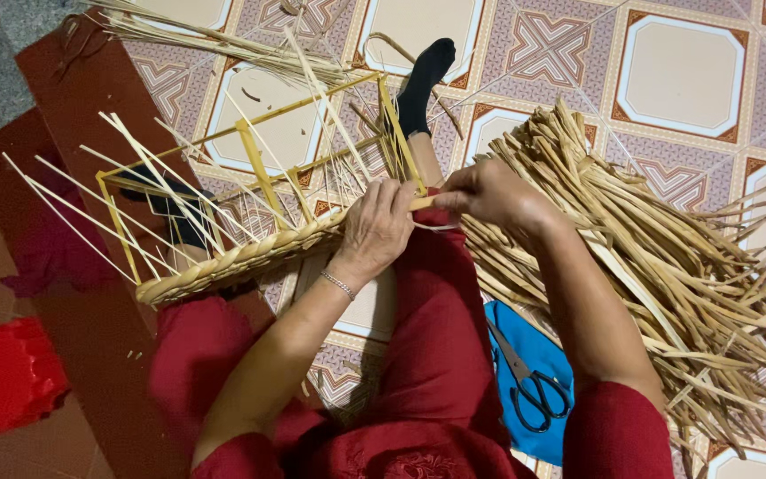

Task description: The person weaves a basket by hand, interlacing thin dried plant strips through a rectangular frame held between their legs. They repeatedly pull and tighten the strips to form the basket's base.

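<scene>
Nearest the camera are the person's red sleeves and red trousers, the lap filling the near middle of the view. Just right of the near thigh a blue cloth [543, 355] lies on the floor with 1 pair of black-handled scissors [529, 381] on it, blades pointing far-left. At the near left a round red plastic object [3, 372] sits on the dark red floor strip, blurred, so its kind is hard to tell.

Farther in, the left hand [374, 229], with a thin bracelet [339, 284] at the wrist, is curled closed over the right end of the woven rim [241, 260], a plaited band that runs left and near from the hand. The right hand [489, 193] is just right of it, fingers pinched on a flat straw strip [422, 204] that bridges the 2 hands; both hands meet at the near right corner of the yellow basket frame [259, 160].

The frame stands tilted over the person's legs, thin pale stakes [135, 204] fanning up and left from it. Right of the hands a large heap of dried reed strips [667, 257] spreads across the patterned tile floor [684, 71]. Beyond the frame a foot in a black sock [423, 80] points far, and at the far left lies a bundle of thin straw [223, 44].
</scene>
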